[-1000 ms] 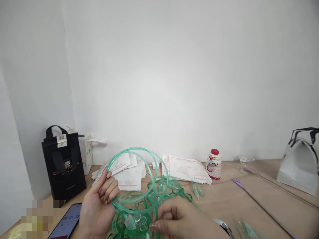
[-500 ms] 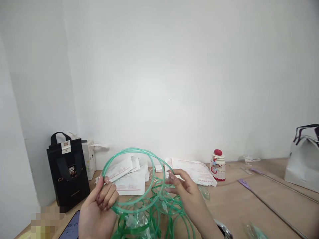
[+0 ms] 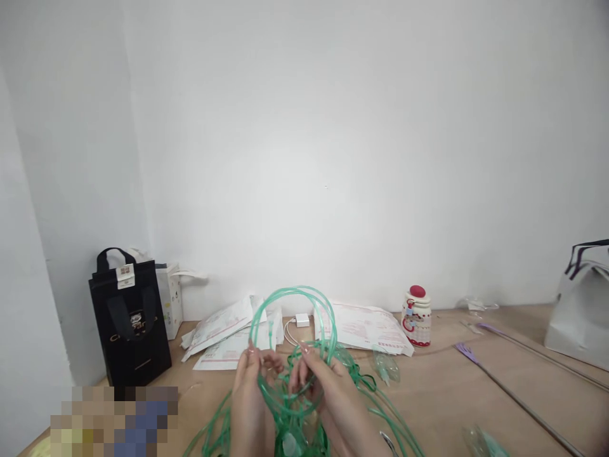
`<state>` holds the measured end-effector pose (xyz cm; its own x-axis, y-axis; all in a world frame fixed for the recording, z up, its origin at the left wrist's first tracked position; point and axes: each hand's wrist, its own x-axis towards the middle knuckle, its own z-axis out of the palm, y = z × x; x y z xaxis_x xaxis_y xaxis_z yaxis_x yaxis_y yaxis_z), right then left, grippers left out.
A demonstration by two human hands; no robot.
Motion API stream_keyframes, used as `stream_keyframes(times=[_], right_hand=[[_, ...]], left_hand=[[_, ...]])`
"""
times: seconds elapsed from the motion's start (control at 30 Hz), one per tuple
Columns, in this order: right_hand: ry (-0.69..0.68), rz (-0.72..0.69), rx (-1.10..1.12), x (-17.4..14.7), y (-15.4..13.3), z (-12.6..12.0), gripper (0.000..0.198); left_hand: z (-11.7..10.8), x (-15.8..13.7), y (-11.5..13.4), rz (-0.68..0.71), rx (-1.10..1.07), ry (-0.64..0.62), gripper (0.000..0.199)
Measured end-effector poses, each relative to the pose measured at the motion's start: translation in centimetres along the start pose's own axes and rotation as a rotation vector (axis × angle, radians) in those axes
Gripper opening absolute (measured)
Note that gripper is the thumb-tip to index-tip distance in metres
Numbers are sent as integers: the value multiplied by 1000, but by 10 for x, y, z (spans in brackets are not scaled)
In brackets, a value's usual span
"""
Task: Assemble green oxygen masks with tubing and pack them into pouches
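The green tubing (image 3: 297, 291), wound in an upright loop, stands just above the near middle of the bench (image 3: 451, 393), between both hands. The left hand (image 3: 250, 393) pinches the loop's left side with thumb and fingers; the right hand (image 3: 333, 397) is curled at its right side, though whether its fingers grip the tubing cannot be told. Beneath and between them lies a tangle of clear masks (image 3: 292, 443) and green tubes, partly hidden by the wrists. More tubes trail over the bench to left and right, and a single clear mask (image 3: 386, 366) lies right of the tangle. Farther off, white printed packets (image 3: 223, 330) lie left and right of a white charger (image 3: 302, 320). A red-topped bottle (image 3: 417, 324) stands far right of centre, a black bag (image 3: 130, 327) at left. At right, two purple-ended rods (image 3: 514, 395) lie slanting before a white bag (image 3: 580, 320).
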<state>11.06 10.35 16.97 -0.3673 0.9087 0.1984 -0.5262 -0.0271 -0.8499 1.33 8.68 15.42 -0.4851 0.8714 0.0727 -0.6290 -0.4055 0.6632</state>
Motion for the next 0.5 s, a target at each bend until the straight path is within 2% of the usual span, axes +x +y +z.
stream_keyframes(times=[0.07, 0.17, 0.23, 0.33, 0.4, 0.43, 0.5], right_hand=[[-21, 47, 137, 2, -3, -6, 46], [-43, 158, 369, 9, -10, -17, 49], [-41, 209, 449, 13, -13, -25, 50], [62, 184, 371, 14, -12, -39, 39], [193, 119, 260, 5, -4, -53, 25], [252, 94, 201, -4, 3, -62, 30], [415, 96, 112, -26, 24, -78, 44]], left_hand=[[-2, 2, -15, -49, 210, -40, 21], [-7, 5, -29, 21, 573, 53, 20], [-10, 5, -31, 50, 733, 35, 22], [-12, 5, -23, 85, 844, -76, 28], [-11, 4, -14, 172, 904, -71, 30], [-11, 3, -10, 218, 910, -45, 30], [-8, 4, -4, 250, 789, 31, 30]])
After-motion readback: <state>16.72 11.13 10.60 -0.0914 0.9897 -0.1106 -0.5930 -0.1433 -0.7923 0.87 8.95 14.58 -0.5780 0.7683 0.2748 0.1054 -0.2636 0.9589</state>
